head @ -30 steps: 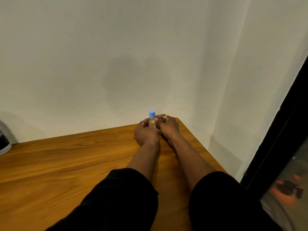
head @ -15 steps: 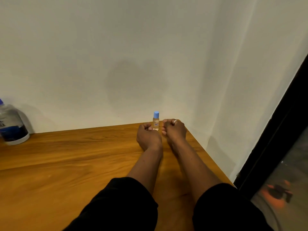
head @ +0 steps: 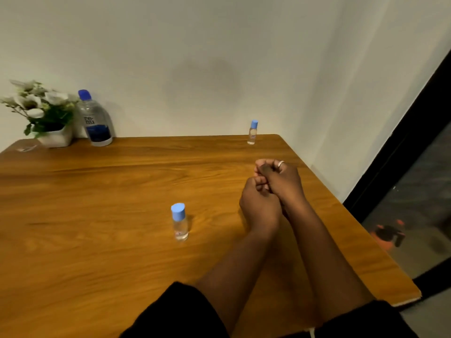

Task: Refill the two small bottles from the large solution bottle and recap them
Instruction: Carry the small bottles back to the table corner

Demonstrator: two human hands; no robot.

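Two small clear bottles with light-blue caps stand upright on the wooden table (head: 97,191). One small bottle (head: 252,132) is at the far right corner; the other small bottle (head: 180,223) is near the middle, left of my hands. The large solution bottle (head: 95,119), clear with a blue cap and dark blue label, stands by the wall at the far left. My left hand (head: 258,206) and my right hand (head: 281,181), which wears a ring, are pressed together with fingers curled, and no object shows in them. Both hands hover between the two small bottles, touching neither.
A white pot with white flowers (head: 46,115) stands beside the large bottle at the far left. A small scrap (head: 25,148) lies near it. The table's right edge (head: 361,215) runs beside a dark glass door. A wall backs the table.
My hands let go of the far small bottle and drew back toward me, clasped together. The view widened, showing the second small bottle, the large bottle and the plant.
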